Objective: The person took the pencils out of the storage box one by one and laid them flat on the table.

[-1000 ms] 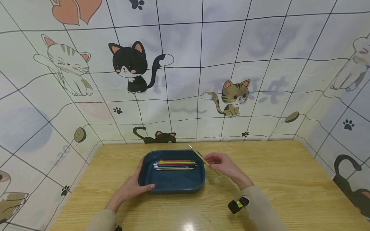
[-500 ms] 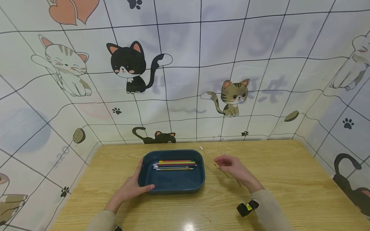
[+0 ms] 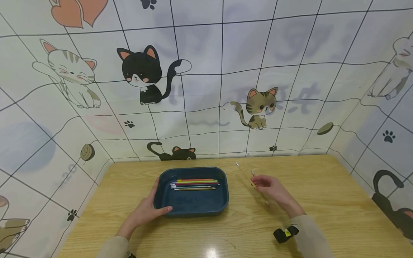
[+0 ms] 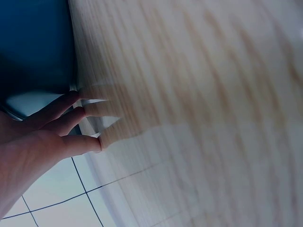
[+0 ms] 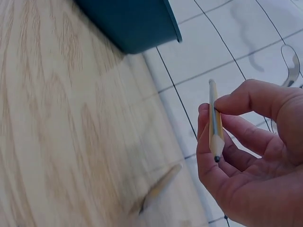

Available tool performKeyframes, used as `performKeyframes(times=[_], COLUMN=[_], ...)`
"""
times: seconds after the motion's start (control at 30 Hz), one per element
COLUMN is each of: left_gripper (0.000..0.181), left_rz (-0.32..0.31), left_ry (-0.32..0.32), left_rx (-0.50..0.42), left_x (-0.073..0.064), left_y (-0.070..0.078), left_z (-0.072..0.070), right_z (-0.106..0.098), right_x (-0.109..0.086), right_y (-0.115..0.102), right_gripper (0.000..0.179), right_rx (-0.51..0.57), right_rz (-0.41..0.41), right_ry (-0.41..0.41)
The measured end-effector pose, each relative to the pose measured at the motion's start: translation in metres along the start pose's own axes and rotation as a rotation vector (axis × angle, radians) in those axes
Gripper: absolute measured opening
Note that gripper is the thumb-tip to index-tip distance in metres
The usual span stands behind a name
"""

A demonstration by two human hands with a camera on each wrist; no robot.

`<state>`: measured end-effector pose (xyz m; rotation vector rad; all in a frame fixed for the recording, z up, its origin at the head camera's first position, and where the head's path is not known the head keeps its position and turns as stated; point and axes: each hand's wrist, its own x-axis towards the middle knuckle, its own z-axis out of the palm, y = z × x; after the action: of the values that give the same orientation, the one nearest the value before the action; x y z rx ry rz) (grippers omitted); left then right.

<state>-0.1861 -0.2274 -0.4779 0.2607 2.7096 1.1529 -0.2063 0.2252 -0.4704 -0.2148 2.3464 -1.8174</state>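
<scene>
Head view: right of the tray [image 3: 196, 204] gripped by the left hand [image 3: 145, 211], the right hand [image 3: 272, 190] pinches a pencil [image 3: 245, 176] slanting from near the desk's [image 3: 309, 182] back edge toward its front-right corner.

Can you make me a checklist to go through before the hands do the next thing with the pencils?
1. Tray held: ok. The left hand holds it at its left side.
2. Held pencil gripped: ok. The right hand pinches it between thumb and fingers.
3. Held pencil away from the tray: ok. It is to the tray's right.
4. Pencils in the tray lying neatly: ok. They lie side by side.
5. Spot near the right hand free of other things: not ok. A loose pencil lies on the table there.
6. Exact number of pencils in the tray: cannot tell. They lie too close together.
</scene>
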Motion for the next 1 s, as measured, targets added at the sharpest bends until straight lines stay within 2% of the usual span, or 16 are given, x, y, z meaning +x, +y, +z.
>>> performKeyframes(times=[0.33,0.63,1.0], left_gripper=[0.115,0.114,0.114], left_rz=[0.003,0.003,0.003], left_ry=[-0.002,-0.009,-0.008], left_rx=[-0.005,-0.004,0.001], left_x=[-0.001,-0.001,0.0], left_y=[0.0,0.002,0.001], left_z=[0.0,-0.002,-0.001], right_z=[-0.012,-0.017,-0.018], right_x=[-0.007,-0.014,-0.012], right_y=[0.012,0.02,0.028], right_gripper=[0.041,0.042,0.038], right_rx=[-0.018,-0.065,-0.169], right_rz=[0.029,0.095,0.115], right_ry=[0.083,0.164,0.188])
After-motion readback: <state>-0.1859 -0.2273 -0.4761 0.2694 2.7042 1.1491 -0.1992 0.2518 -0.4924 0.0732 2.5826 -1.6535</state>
